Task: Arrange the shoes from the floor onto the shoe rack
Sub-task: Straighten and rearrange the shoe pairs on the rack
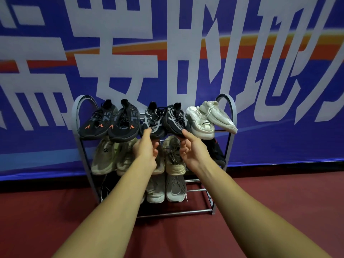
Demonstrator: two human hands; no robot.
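A grey metal shoe rack (233, 116) with three shelves stands against the wall. Its top shelf holds two black shoes with orange marks (109, 123), a black and grey knit pair, and two white shoes (210, 118) at the right. My left hand (146, 148) reaches to the left knit shoe (151, 121), thumb on its toe. My right hand (193, 150) does the same at the right knit shoe (176, 119). Both shoes rest on the shelf. The fingers of both hands curl loosely below the toes, apart from them.
The middle shelf carries beige shoes (107, 155), a tan high-top (174, 157) and a black shoe (216, 149). Grey shoes (175, 187) sit on the bottom shelf. A blue banner wall (279, 71) rises behind; the floor (279, 192) is dark red.
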